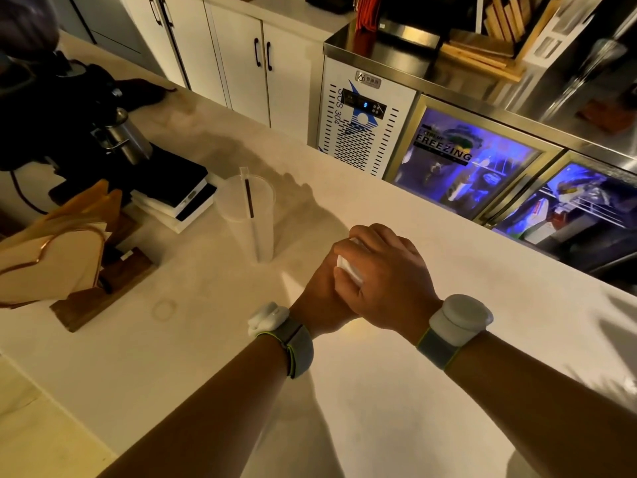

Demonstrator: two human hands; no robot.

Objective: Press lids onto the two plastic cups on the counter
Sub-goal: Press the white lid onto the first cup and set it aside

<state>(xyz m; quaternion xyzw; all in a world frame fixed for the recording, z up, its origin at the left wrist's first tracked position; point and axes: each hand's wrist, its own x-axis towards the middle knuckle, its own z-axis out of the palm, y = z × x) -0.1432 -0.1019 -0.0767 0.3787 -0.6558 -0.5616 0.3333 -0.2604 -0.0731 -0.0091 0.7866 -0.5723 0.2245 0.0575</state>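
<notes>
A tall clear plastic cup stands on the pale counter, with a wrapped straw leaning in it and no lid on its rim. To its right, my right hand lies palm-down over a white lid that shows between the fingers. My left hand is wrapped around what is below the lid, which both hands hide almost fully. Both wrists carry white sensor bands.
A wooden holder with brown paper sleeves sits at the left, with a stack of white and black boxes and a dark coffee grinder behind it. Beyond the counter's far edge are a glass-door freezer and white cabinets.
</notes>
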